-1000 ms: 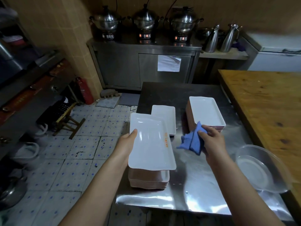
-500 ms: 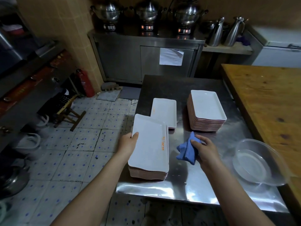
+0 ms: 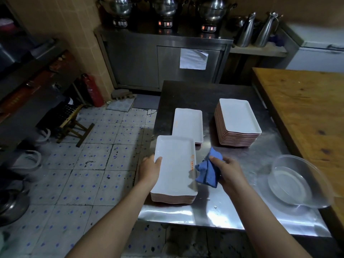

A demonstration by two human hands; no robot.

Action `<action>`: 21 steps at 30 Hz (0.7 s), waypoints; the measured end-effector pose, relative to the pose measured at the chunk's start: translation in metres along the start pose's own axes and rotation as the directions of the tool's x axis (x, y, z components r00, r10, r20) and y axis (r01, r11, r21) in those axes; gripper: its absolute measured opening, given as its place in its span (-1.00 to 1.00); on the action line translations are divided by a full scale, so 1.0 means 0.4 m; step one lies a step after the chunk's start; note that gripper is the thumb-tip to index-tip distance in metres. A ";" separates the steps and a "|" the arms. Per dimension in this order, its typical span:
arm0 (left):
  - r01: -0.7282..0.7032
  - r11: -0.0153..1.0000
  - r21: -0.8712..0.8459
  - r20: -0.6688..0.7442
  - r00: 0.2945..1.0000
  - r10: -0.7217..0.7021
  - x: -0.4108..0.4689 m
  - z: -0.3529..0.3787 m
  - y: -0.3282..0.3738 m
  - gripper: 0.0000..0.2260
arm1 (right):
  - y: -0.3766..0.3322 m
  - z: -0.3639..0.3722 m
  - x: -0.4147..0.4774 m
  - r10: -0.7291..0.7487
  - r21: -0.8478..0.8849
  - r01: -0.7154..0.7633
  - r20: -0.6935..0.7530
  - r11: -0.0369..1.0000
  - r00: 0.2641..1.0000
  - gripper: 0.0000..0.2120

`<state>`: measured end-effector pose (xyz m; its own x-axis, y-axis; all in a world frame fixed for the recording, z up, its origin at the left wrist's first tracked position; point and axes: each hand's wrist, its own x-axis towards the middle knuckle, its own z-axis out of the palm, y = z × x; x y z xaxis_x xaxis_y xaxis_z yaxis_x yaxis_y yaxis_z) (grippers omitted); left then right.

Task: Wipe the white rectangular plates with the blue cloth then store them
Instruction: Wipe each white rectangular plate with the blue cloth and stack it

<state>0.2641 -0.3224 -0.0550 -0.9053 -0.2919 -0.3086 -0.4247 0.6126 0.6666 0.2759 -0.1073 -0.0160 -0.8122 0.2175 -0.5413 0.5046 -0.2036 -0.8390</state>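
Observation:
A white rectangular plate [image 3: 176,162] with small orange print lies on top of the near stack [image 3: 173,199] at the steel table's left front. My left hand [image 3: 149,171] grips its left edge, thumb on top. My right hand [image 3: 228,171] holds the bunched blue cloth [image 3: 208,170] just right of that plate, touching its right edge. A low stack of plates [image 3: 188,123] lies behind it. A taller stack [image 3: 239,120] stands farther right.
A clear plastic bowl [image 3: 297,181] sits at the right front of the steel table [image 3: 195,92]. A wooden table [image 3: 305,101] adjoins on the right. Behind stand a steel cabinet [image 3: 163,58] with pots and two jugs [image 3: 256,28]. Tiled floor, stool [image 3: 74,123] and extinguisher [image 3: 93,90] lie left.
The plate held tilted above the near stack has come down flat onto it. My right hand with the cloth has moved down and left, up to the plate's right edge.

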 end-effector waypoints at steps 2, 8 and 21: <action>0.019 1.000 0.022 0.011 1.000 -0.019 0.004 0.000 -0.001 -0.64 | -0.004 0.006 0.001 0.052 0.068 -0.053 0.012 0.996 0.999 -0.78; 0.054 0.993 0.108 -0.054 0.997 -0.049 0.019 -0.030 0.048 -0.54 | -0.029 0.009 0.004 0.152 0.199 -0.176 0.131 0.964 0.980 -0.75; -0.304 0.943 -0.134 -0.055 0.953 0.299 0.020 0.030 0.303 -0.49 | -0.130 -0.157 0.006 -0.107 0.328 0.092 0.027 0.940 0.994 -0.76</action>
<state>0.2052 -0.2417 0.0153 -0.9892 -0.1352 -0.0571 -0.1246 0.5682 0.8134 0.2660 -0.0361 0.0228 -0.8692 0.2117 -0.4468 0.3036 -0.4849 -0.8202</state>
